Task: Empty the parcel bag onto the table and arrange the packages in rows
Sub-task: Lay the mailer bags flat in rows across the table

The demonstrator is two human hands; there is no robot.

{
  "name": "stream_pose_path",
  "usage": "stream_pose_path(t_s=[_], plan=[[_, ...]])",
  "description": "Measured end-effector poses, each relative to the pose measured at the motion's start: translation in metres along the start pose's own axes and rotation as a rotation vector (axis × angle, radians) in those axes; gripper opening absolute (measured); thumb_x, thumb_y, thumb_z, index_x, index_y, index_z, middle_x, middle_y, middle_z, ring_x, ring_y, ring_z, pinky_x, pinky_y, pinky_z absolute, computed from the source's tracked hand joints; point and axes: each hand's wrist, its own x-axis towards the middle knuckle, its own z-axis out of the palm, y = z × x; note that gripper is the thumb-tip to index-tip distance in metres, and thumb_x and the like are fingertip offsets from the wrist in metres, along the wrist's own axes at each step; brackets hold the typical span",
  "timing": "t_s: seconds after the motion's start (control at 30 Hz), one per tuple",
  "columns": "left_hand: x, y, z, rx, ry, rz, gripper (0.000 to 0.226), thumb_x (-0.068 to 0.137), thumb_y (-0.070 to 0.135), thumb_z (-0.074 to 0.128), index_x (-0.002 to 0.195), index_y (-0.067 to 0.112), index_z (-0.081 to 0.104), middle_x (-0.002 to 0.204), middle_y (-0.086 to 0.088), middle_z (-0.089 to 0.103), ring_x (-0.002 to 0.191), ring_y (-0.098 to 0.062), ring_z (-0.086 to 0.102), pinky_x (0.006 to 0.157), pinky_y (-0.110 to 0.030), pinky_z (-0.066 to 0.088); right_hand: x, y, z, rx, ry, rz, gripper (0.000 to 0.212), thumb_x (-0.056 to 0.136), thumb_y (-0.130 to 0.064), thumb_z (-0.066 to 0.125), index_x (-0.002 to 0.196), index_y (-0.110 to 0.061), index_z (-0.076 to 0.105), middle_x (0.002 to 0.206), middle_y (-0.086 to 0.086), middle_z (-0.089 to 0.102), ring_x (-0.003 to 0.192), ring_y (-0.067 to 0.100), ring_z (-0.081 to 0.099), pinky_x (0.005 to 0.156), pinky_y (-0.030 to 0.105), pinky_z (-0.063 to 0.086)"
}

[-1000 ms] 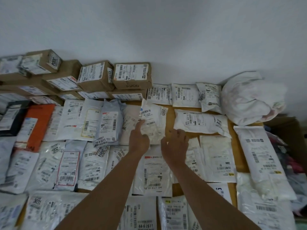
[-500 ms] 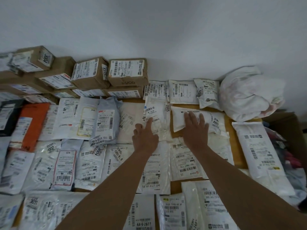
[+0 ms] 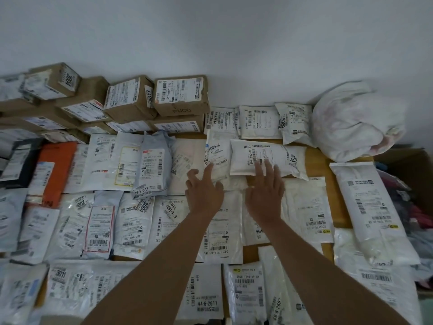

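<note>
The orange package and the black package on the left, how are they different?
The orange package is bright and looks bigger; the black package is dark and looks smaller. The orange package lies nearer the middle of the table; the black package lies by the left edge. Both lie flat and carry white labels.

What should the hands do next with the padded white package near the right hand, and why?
Probably the right hand should nudge the padded white package a little to the right. Its left edge lies over the thin white mailer under the left hand, while bare table shows on its right, so a small push would likely separate the two in the row.
</note>
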Motion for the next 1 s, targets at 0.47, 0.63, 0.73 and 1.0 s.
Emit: stream_pose_path(t_s=[0.47, 0.63, 0.73, 1.0], plan=[[-0.095, -0.087, -0.006, -0.230, 0.068, -0.157, 0.043, 0.091, 0.010, 0.048, 0.133, 0.022, 0.048, 0.134, -0.009, 0.032, 0.119, -0.031, 0.045, 0.093, -0.045, 0.046, -0.132, -0.054, 0.021, -0.121, -0.361, 0.057, 0.070, 0.086, -0.049, 0.060, 0.149, -0.025, 0.038, 0.155, 0.012, 0.034, 0.140, 0.040, 0.033, 0.106, 0.058, 0.033], [-0.120, -0.114, -0.012, -0.298, -0.019, -0.106, 0.040, 0.093, 0.013, 0.047, 0.132, 0.022, 0.048, 0.133, -0.007, 0.031, 0.116, -0.029, 0.048, 0.092, -0.042, 0.048, -0.160, -0.058, -0.008, -0.065, -0.265, 0.226, 0.067, 0.088, -0.046, 0.045, 0.148, -0.019, 0.035, 0.156, 0.011, 0.028, 0.145, 0.036, 0.021, 0.112, 0.055, 0.024], [-0.141, -0.125, -0.012, -0.347, -0.064, -0.032, 0.039, 0.093, 0.013, 0.048, 0.131, 0.021, 0.048, 0.136, -0.007, 0.029, 0.118, -0.028, 0.048, 0.095, -0.042, 0.048, -0.200, -0.049, -0.015, -0.088, -0.172, 0.278, 0.055, 0.085, -0.033, 0.052, 0.137, -0.017, 0.045, 0.148, 0.011, 0.042, 0.140, 0.035, 0.034, 0.108, 0.056, 0.032], [-0.196, -0.168, -0.013, -0.298, -0.153, 0.009, 0.036, 0.093, 0.018, 0.049, 0.129, 0.025, 0.048, 0.137, -0.003, 0.030, 0.102, -0.020, 0.056, 0.077, -0.030, 0.046, -0.298, -0.021, 0.009, -0.171, -0.139, 0.176, 0.061, 0.098, -0.048, 0.026, 0.145, -0.014, 0.042, 0.149, 0.015, 0.044, 0.134, 0.042, 0.042, 0.104, 0.058, 0.039]])
